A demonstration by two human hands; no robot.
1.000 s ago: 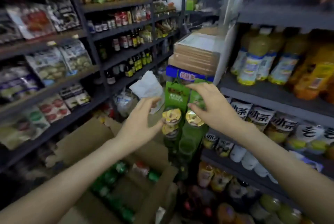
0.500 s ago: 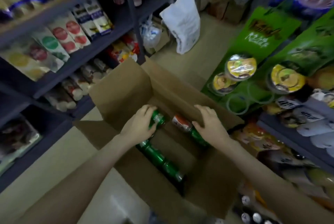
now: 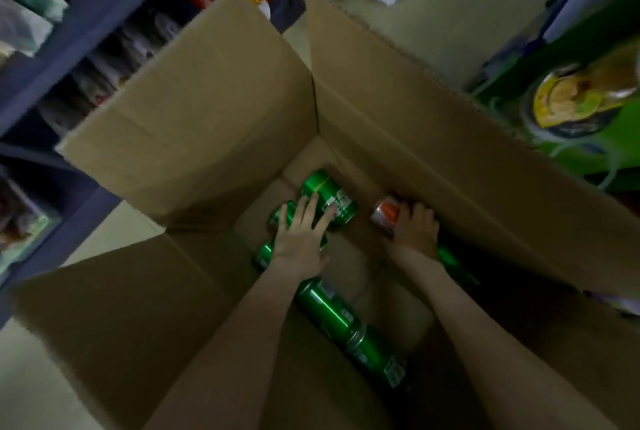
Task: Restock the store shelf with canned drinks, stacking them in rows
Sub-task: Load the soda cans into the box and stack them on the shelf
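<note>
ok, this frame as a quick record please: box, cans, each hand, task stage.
box: cardboard box, flaps open
cans: green cans lying on their sides inside; one orange can near the right wall
left hand: fingers spread, resting on green cans
right hand: fingers curled over the orange can
stage: cans not yet lifted out

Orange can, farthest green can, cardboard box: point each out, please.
orange can (image 3: 385, 214), head view, printed side.
farthest green can (image 3: 323, 188), head view, side wall.
cardboard box (image 3: 207, 107), head view, far left flap.

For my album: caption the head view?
Left hand on green cans, right hand gripping an orange can, inside a cardboard box.
</note>
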